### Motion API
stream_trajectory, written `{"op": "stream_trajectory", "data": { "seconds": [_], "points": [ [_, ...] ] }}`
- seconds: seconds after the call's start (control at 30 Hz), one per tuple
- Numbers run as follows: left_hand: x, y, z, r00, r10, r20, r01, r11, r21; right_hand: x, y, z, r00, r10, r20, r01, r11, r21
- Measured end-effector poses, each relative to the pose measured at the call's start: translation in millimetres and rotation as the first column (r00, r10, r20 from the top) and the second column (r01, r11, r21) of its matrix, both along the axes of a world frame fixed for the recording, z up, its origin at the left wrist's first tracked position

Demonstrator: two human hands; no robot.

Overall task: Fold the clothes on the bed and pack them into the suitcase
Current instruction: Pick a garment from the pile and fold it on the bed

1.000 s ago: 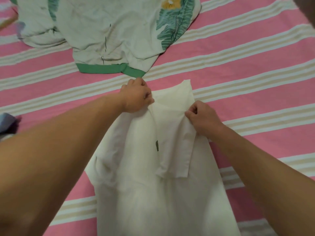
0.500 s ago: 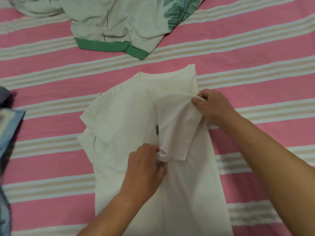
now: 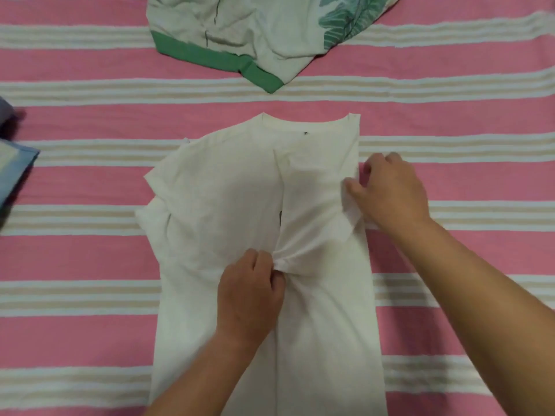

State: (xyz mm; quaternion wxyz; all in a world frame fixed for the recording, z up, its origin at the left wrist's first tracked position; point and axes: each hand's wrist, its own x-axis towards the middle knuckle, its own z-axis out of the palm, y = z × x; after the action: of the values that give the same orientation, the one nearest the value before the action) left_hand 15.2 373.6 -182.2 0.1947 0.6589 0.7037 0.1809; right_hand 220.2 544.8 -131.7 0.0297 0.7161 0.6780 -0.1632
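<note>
Left hand (image 3: 250, 291) has dropped to pinch white T-shirt's (image 3: 216, 205) folded sleeve.

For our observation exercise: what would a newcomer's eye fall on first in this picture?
A plain white cotton T-shirt lies mid-frame on the pink striped bedsheet. The left hand pinches its folded sleeve; the right hand grips its right edge. A leaf-print garment with green hem sits beyond.

Pink bedsheet (image 3: 90, 259) with pale stripes
</note>
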Motion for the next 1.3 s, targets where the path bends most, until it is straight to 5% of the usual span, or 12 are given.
{"op": "stream_trajectory", "data": {
  "seconds": [0.1,0.3,0.57,0.73,0.83,0.97,1.13,1.2,1.3],
  "points": [
    [-3.1,0.3,-3.1,1.0,0.013,0.001,-0.013,1.0,-0.003,-41.0,41.6,-5.0,0.962,0.233,-0.142,-0.234,0.972,0.007],
    [-11.5,1.9,-6.1,0.998,-0.052,0.02,0.051,0.996,0.067,-102.5,88.1,-11.2,0.913,0.335,-0.234,-0.386,0.893,-0.231],
    [-11.7,-0.1,-7.1,0.992,-0.022,0.121,0.007,0.992,0.127,-115.7,91.1,-41.0,0.884,0.013,-0.468,-0.073,0.991,-0.108],
    [-12.7,-3.0,-5.3,0.987,0.012,0.159,-0.02,0.999,0.047,-108.9,87.1,-33.8,0.831,0.024,-0.556,-0.135,0.978,-0.159],
    [-18.2,-3.3,-0.9,0.983,-0.127,0.13,0.126,0.992,0.018,-94.5,89.9,-22.6,0.835,0.121,-0.537,-0.258,0.948,-0.188],
    [-22.7,0.7,1.8,0.972,-0.203,0.116,0.208,0.977,-0.037,-109.2,91.1,-27.5,0.839,0.155,-0.522,-0.217,0.974,-0.061],
    [-17.9,12.0,17.1,0.995,-0.091,0.033,0.093,0.995,-0.043,-100.3,76.7,-34.8,0.868,0.173,-0.465,-0.103,0.98,0.171],
    [-15.7,30.9,21.4,0.994,-0.105,-0.02,0.107,0.99,0.088,-66.3,55.2,-30.0,0.914,0.25,-0.318,-0.123,0.921,0.37],
    [-4.2,74.4,17.1,0.941,-0.314,-0.124,0.333,0.925,0.185,-20.1,9.7,-23.7,0.898,0.433,-0.078,-0.324,0.77,0.55]
  ]
}}
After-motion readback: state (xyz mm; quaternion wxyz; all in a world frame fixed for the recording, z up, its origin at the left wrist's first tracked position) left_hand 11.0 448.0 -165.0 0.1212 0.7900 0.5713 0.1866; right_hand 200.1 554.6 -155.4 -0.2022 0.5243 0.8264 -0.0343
